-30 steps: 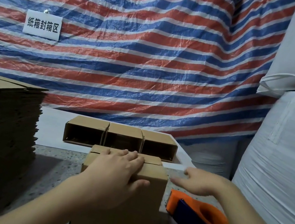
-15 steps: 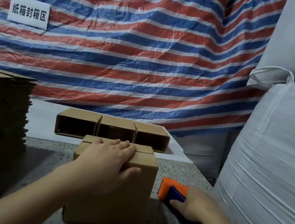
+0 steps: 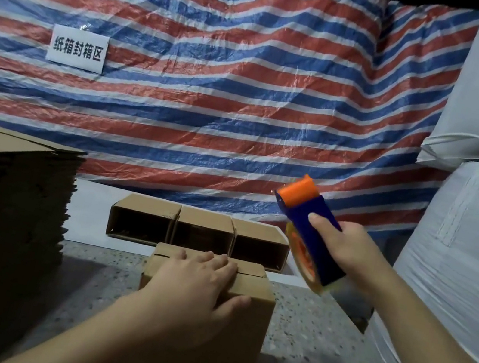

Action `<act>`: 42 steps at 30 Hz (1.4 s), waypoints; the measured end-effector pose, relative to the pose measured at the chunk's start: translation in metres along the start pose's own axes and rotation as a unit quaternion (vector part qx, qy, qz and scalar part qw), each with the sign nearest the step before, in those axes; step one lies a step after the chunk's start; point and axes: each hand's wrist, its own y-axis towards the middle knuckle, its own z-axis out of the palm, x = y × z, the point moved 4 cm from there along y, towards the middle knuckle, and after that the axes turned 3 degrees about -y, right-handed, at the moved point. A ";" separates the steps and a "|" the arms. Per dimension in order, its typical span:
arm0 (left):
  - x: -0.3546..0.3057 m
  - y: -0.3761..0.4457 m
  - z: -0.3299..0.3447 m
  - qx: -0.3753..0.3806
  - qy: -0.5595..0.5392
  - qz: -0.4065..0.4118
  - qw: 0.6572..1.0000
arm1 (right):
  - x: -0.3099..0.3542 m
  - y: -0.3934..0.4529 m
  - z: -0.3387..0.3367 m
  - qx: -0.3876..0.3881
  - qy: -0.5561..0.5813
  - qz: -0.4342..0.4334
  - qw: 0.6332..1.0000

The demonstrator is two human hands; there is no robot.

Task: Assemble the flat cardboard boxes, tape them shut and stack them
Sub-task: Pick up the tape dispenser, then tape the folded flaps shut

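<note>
On top of the box (image 3: 202, 317), the left hand (image 3: 195, 288) lies flat, fingers straight and pressing the closed flaps down across the seam, thumb hanging over the near right edge. Off to the right and higher, the right hand (image 3: 349, 253) grips the tape gun (image 3: 308, 234) round its blue body, orange head pointing up and away, the roll hanging low toward the box.

What matters for the coming move is the seam: it appears to run left to right across the box top, just past the left fingertips, and the tape gun hangs above and to the right of the box's far right corner, apart from it. The right hand is therefore the one placed to bring tape onto that end of the seam, probably drawing it leftward while the left hand holds the flaps; those fingers sit close to the line and may need to shift.

Beyond the box, three open boxes (image 3: 199, 231) lie on their sides in a row. A tall stack of flats (image 3: 3, 205) stands at the left, a striped tarp (image 3: 211, 113) hangs behind, and white sacks (image 3: 467, 251) fill the right.
</note>
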 end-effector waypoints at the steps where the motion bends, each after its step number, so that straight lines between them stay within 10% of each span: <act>1: 0.001 0.001 0.002 -0.001 -0.002 0.000 1.000 | 0.014 0.003 0.002 0.023 0.053 0.006 0.998; 10: 0.003 0.006 0.006 -0.005 -0.021 0.016 1.000 | 0.070 0.018 0.045 0.270 0.152 0.003 0.951; 19: 0.007 0.002 -0.006 0.001 -0.140 -0.003 0.990 | 0.068 0.028 0.042 0.317 0.092 0.085 0.940; 22: 0.018 0.000 -0.019 -0.063 -0.420 -0.078 0.902 | 0.068 0.031 0.043 0.311 0.060 0.076 0.945; 28: 0.074 0.005 -0.050 -0.147 -0.739 -0.260 0.604 | 0.071 0.031 0.044 0.336 0.059 0.066 0.938; 35: 0.066 0.017 -0.064 -0.105 -0.692 -0.234 0.675 | 0.082 0.030 0.051 0.370 0.017 0.025 0.929; 42: 0.060 0.018 -0.059 -0.120 -0.709 -0.243 0.651 | 0.083 0.029 0.049 0.366 0.018 0.023 0.930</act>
